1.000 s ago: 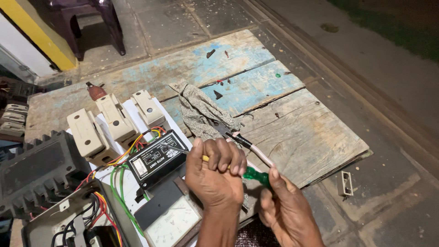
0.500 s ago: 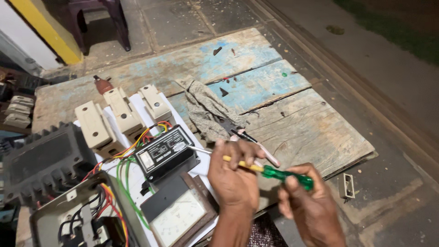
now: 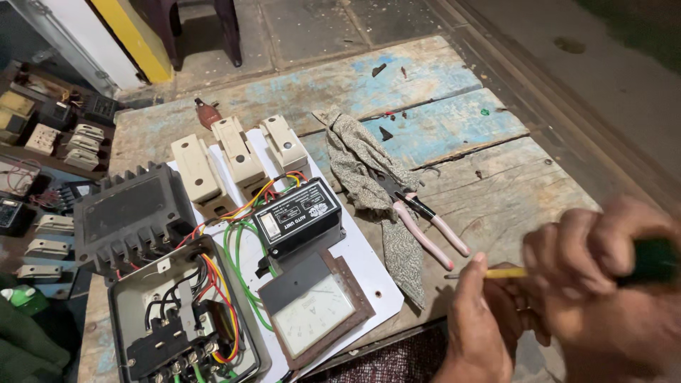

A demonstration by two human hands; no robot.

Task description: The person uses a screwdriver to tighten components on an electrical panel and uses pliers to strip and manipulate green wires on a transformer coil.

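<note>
3 cream fuse holders and 1 pair of pliers are seen; 1 screwdriver is gripped by the right hand, steadied by the curled left hand.

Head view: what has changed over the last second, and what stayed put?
Both hands slid from beside the black unit toward the lower right, holding the green-handled screwdriver throughout: right hand on the handle, left hand by the shaft. The pliers, cloth and panel parts stayed in place.

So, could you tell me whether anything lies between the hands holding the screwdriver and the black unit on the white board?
Nothing visible does. The screwdriver, held by left hand and right hand, has bare white board toward the black unit; pliers lie farther back.
</note>
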